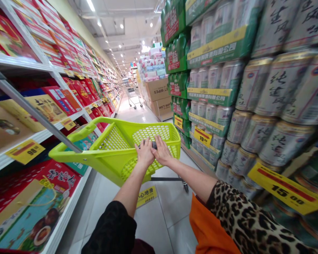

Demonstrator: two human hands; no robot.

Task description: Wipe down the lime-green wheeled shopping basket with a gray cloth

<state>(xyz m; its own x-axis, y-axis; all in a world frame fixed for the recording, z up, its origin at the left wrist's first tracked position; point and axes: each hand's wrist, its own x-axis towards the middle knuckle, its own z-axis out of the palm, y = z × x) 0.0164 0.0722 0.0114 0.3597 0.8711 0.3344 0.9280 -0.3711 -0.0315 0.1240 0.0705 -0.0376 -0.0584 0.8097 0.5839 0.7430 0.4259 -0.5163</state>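
My left hand (144,153) and my right hand (161,150) sit side by side in the middle of a lime-green plastic shopping basket (108,165) with a perforated wall. Both hands close over a small dark object (151,144), mostly hidden by my fingers, above the basket's inside. A black wheeled trolley frame (166,179) shows under the basket. My left forearm comes out of a black sleeve (113,229), and my right forearm comes out of a leopard-print sleeve (243,218) above an orange cloth (209,229).
Shelves of red and gold boxes with yellow price tags (25,151) line the left. Stacked green-wrapped multipacks of cans (214,84) rise on the right. Ahead lie a tiled aisle, wet-wipes cartons (159,95), and a distant wire trolley (134,97).
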